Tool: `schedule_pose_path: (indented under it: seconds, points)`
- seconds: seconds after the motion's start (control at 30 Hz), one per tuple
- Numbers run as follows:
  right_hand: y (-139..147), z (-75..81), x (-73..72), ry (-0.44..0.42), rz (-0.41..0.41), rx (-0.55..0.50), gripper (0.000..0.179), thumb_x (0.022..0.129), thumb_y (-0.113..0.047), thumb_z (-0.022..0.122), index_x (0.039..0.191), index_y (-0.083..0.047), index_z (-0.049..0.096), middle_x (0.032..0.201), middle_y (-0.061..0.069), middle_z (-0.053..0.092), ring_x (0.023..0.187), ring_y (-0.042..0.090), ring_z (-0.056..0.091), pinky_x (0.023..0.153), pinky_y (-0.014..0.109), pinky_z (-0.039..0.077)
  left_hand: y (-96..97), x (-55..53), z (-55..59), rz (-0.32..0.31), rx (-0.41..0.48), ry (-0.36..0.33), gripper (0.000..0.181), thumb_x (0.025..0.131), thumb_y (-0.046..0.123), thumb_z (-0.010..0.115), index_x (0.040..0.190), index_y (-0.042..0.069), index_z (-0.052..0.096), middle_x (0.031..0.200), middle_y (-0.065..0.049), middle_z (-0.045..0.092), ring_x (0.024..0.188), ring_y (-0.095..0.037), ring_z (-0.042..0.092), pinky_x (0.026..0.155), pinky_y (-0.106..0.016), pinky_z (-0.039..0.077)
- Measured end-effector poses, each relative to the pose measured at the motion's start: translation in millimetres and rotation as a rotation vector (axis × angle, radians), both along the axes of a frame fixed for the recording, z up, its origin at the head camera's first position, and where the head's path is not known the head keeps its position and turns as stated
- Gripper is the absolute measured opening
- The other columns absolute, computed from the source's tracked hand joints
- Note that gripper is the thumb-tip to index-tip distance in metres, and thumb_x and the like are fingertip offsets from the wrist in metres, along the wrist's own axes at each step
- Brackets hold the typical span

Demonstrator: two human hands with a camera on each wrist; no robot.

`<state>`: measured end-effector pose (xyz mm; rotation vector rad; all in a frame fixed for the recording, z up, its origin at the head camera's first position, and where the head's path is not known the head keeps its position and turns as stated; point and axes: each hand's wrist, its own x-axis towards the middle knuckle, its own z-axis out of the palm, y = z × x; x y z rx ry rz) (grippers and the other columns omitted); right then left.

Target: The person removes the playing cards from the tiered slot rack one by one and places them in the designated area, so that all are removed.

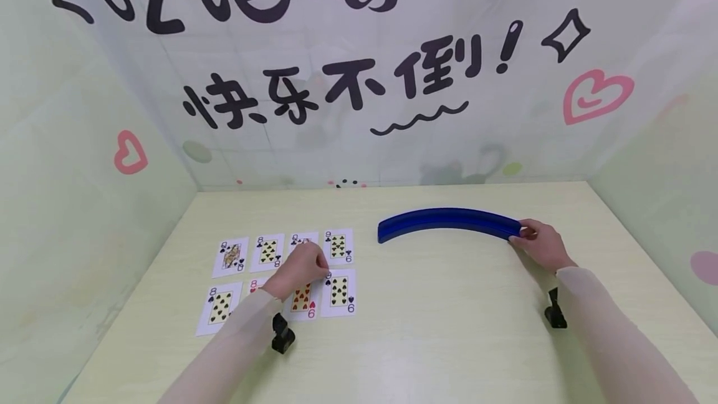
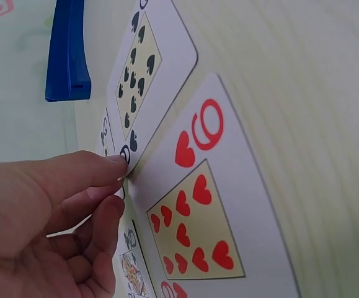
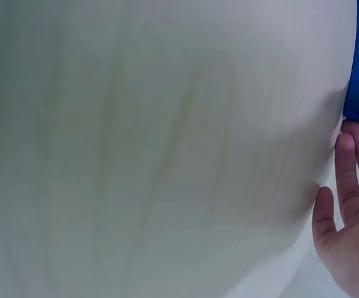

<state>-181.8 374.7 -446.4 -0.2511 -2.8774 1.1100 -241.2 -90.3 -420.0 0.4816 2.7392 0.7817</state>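
My left hand [image 1: 301,269] reaches over two rows of face-up playing cards. Its thumb and fingertips pinch the upper left corner of the nine of spades [image 1: 339,293], at the right end of the near row. Beside that card lies the nine of hearts [image 2: 195,226], partly under the hand in the head view. To the right, a long blue curved card holder [image 1: 449,218] with a groove along it rests on the table. My right hand [image 1: 543,245] grips its right end, thumb on the near side; in the right wrist view only that blue end shows.
In the far row lie the queen of spades [image 1: 231,257], the eight of clubs [image 1: 268,252], a partly covered queen [image 1: 303,239] and the nine of clubs [image 1: 338,246]. The eight of spades [image 1: 220,308] lies near left. A printed cloth wall [image 1: 336,148] stands behind the table.
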Motion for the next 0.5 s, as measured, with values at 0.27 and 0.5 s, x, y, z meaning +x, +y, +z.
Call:
schedule_pose_path:
  seconds: [0.27,0.5]
  points:
    - [1.9,-0.1,-1.2,-0.005,0.006,0.009,0.051,0.089,-0.02,0.061,0.125,0.011,0.042,0.104,0.028,0.053,0.097,0.041,0.049,0.084,0.052,0.042,1.1,-1.2,-0.6,0.008,-0.005,-0.008,0.012,0.076,0.003,0.07,0.068,0.006,0.063,0.072,-0.003,0.054,0.06,-0.015,0.051,0.054,-0.025,0.044]
    - [2.0,3.2,-0.3,-0.005,0.031,-0.002,0.053,0.088,-0.019,0.062,0.126,0.011,0.04,0.103,0.028,0.054,0.097,0.041,0.049,0.083,0.051,0.043,1.3,0.0,0.2,0.014,-0.029,0.003,0.011,0.077,0.005,0.07,0.069,0.008,0.063,0.072,-0.002,0.054,0.061,-0.015,0.051,0.055,-0.026,0.043]
